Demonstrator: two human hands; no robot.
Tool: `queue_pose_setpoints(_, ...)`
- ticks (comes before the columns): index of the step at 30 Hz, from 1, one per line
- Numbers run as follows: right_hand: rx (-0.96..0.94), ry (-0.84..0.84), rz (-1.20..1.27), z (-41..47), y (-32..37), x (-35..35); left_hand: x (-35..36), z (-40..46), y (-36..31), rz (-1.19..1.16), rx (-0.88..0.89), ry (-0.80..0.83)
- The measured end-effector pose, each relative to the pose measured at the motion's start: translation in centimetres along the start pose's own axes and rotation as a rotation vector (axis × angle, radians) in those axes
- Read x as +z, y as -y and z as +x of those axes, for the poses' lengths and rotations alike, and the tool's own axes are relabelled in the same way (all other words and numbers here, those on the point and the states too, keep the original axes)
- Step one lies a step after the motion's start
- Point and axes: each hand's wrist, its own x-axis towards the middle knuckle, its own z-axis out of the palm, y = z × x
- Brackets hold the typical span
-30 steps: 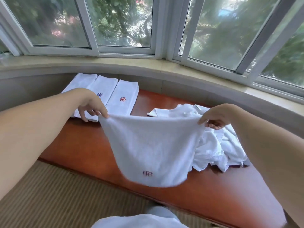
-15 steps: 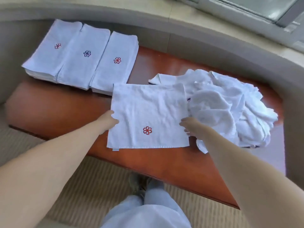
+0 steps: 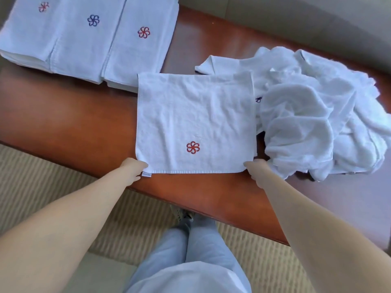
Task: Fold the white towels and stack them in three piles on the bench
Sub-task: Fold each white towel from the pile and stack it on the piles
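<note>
A white towel with a red flower logo lies flat on the wooden bench. My left hand pinches its near left corner by the small label. My right hand pinches its near right corner. Three piles of folded white towels stand side by side at the back left: left pile, middle pile, right pile. A heap of unfolded white towels lies to the right, touching the flat towel's edge.
The bench's near edge runs diagonally from left to lower right. A grey ledge wall rises behind the bench. A striped beige floor mat lies below, with my legs and a shoe by the bench.
The towel went from hanging between my raised hands to lying flat on the bench. My hands slid from its sides to its near corners. The camera tilted down.
</note>
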Motion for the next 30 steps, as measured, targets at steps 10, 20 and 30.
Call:
queue_pose_setpoints(10, -0.32, 0.097, 0.547, -5.3, 14.2, -6.7, -6.5, -7.1, -15.1, -0.685, 0.275, 0.291)
queue_pose_setpoints(20, -0.354, -0.048, 0.55, -2.7, 9.2, -5.5, -5.3, -3.1, -9.1, -0.441, 0.324, 0.128)
queue_pose_setpoints(30, -0.522, -0.174, -0.321, 2.7, 2.3, -2.8, -1.7, 2.9, -1.6, -0.045, 0.311, 0.02)
